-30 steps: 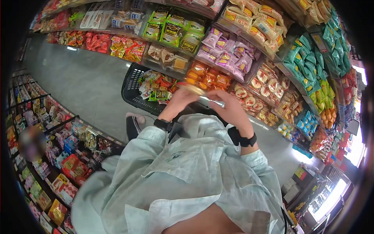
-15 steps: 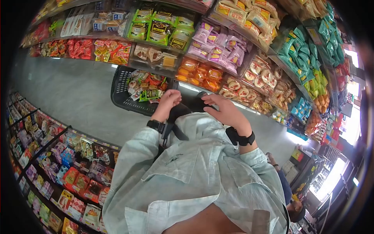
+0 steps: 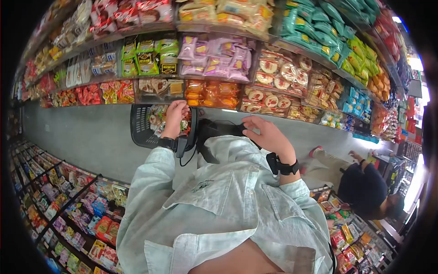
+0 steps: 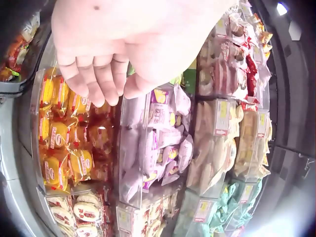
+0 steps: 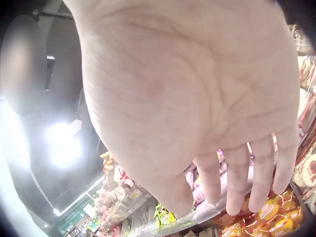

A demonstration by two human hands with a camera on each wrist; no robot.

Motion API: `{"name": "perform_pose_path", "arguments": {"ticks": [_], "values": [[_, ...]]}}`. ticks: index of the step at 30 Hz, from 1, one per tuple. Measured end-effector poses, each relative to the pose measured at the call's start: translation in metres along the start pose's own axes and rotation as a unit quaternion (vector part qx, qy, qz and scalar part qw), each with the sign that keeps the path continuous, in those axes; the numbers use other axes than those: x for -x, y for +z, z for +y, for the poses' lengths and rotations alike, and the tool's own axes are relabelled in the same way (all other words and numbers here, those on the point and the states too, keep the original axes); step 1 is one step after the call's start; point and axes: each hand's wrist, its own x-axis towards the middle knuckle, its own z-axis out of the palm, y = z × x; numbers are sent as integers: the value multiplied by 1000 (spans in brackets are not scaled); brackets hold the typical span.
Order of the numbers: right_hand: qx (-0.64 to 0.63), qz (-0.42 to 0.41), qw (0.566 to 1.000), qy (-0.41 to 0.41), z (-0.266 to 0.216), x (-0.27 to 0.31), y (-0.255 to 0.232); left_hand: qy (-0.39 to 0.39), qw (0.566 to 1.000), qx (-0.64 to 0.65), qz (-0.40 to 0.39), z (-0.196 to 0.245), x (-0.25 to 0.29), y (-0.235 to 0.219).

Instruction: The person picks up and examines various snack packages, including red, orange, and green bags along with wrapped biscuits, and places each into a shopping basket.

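Observation:
My left hand [image 3: 174, 119] is above the right part of a black shopping basket [image 3: 138, 129], which holds several colourful snack packets [image 3: 157, 119]. In the left wrist view its fingers are loosely bent with nothing between them, in front of orange-wrapped round cakes [image 4: 60, 134] and purple packets [image 4: 170, 136]. Nothing is in my right hand [image 3: 269, 134] either; it hovers in front of my body, below the shelf with red-and-white round packets [image 3: 271, 100]. Its palm and spread fingers fill much of the right wrist view.
Tiered snack shelves run across the front, with green-black packets [image 3: 147, 62] and teal packets [image 3: 315, 25] higher up. Another display rack [image 3: 68, 205] lies behind on the left. A person in dark clothing [image 3: 365, 185] is at the right. Grey floor [image 3: 86, 128] lies between the racks.
One second ago both hands held a blurred golden item; half a second ago they were apart without it. My left hand has since moved left over the basket, and the view has turned.

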Motion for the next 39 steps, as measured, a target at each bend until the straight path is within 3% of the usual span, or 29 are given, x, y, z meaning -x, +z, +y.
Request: {"name": "perform_pose_path", "arguments": {"ticks": [7,13,16,19,21,23,25,28,34,37,39], "values": [[-68,39,996,-32,61,40,-65,67,995,-59,51,-18,18,92],[-104,72,992,8,108,73,-104,128,983,-110,65,10,8,148],[-173,119,978,19,142,89,-107,157,968,-162,107,18,-27,142],[-138,165,974,74,166,107,-103,204,887,-393,129,14,-87,111],[-151,178,966,109,173,115,-95,217,869,-428,123,15,-104,106],[-165,194,956,147,172,123,-83,227,859,-444,118,18,-102,111],[-180,216,943,178,167,125,-71,202,892,-392,95,36,-78,135],[-190,214,938,195,144,119,-57,205,925,-316,48,35,-74,129],[-139,188,950,208,97,87,-43,249,891,-380,-3,44,-44,139],[-117,162,961,193,89,89,-32,347,846,-396,-86,62,-21,164],[-126,143,967,166,88,78,-29,333,839,-406,-144,69,-4,179]]}}
